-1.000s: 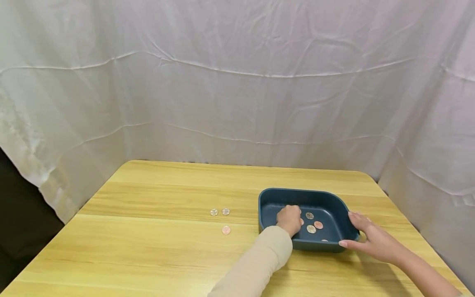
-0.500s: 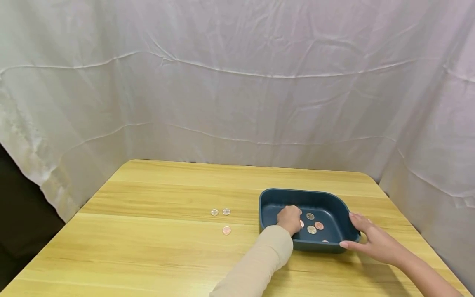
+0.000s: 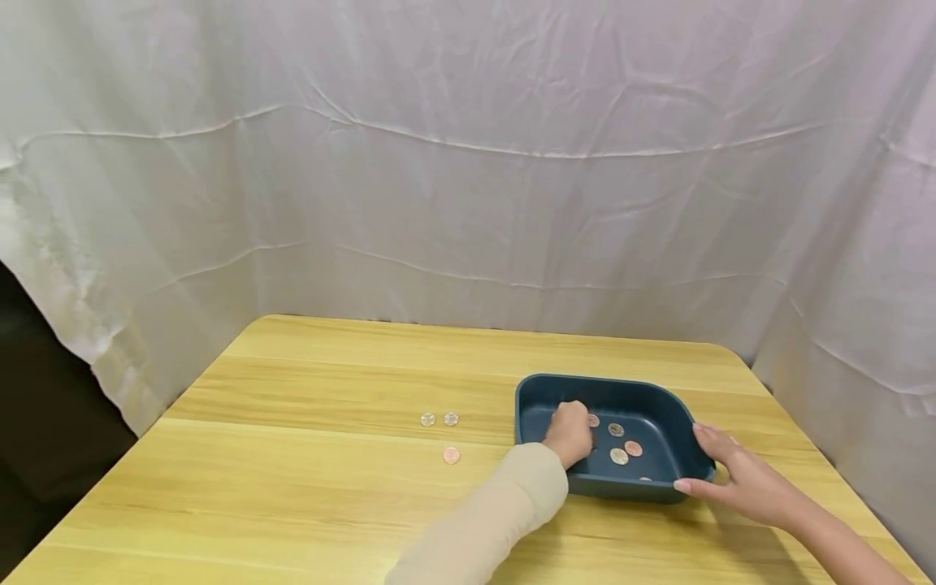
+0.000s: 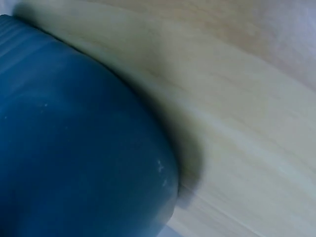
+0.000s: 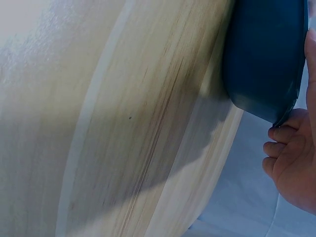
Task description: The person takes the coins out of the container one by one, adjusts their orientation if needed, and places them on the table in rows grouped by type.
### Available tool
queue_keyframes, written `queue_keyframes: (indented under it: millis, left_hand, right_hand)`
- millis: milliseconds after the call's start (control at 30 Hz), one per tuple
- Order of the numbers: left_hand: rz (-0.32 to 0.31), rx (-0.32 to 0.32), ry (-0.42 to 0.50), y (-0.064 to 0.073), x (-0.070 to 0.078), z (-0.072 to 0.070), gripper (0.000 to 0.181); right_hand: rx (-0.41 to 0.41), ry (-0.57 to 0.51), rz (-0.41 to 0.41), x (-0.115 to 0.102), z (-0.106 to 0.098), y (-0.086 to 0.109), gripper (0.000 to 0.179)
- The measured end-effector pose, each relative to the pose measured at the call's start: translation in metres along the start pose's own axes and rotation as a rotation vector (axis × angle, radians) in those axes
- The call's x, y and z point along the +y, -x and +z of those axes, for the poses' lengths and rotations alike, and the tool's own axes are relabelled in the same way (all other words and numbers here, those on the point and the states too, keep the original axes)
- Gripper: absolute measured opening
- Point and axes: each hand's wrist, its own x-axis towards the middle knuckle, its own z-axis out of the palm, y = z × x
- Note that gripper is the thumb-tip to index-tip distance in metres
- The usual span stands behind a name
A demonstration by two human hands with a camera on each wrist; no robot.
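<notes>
nearest, before the dark blue, round-cornered rectangular tray (image 3: 621, 490), a padded cream sleeve (image 3: 486, 520) is seen. the tray's right end is gripped by the right hand (image 3: 753, 481), its thumb set at the near corner. the left hand (image 3: 570, 435) is held inside the tray's left half, fingers bent; whether a coin is pinched cannot be told, the fingertips being hidden. inside the tray, a partly hidden coin (image 3: 645, 479) is found by the near wall; farther in, two silver-coloured metal coins (image 3: 619, 457) and two copper-coloured metal coins (image 3: 633, 448) are scattered. left of the tray, on the yellow wood-grained tabletop (image 3: 307, 487), one copper-coloured coin (image 3: 452, 456) is placed nearer, two silver-coloured coins (image 3: 451, 419) farther. beyond the tray, pale wrinkled cloth (image 3: 512, 203) is hung.
</notes>
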Motion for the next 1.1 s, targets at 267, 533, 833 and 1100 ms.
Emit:
queue_keyframes:
  millis: [267,533,833,1100]
  left_hand:
    - [-0.084,-0.009,0.242,0.006,-0.002,-0.013,0.037]
    - [0.035,-0.005,0.339,0.011,-0.012,-0.029,0.031]
    - [0.066,-0.057,0.449,0.015,-0.02,-0.048,0.02]
    - [0.13,-0.015,0.507,0.021,-0.037,-0.06,0.017]
  right_hand:
    - [0.008,0.0,-0.007,0.0,0.0,0.001,0.09]
    - [0.002,0.0,-0.002,0.001,0.0,0.0,0.09]
    - [0.012,0.017,-0.01,0.002,0.0,0.0,0.09]
    - [0.006,0.014,-0.007,0.002,0.0,-0.001,0.091]
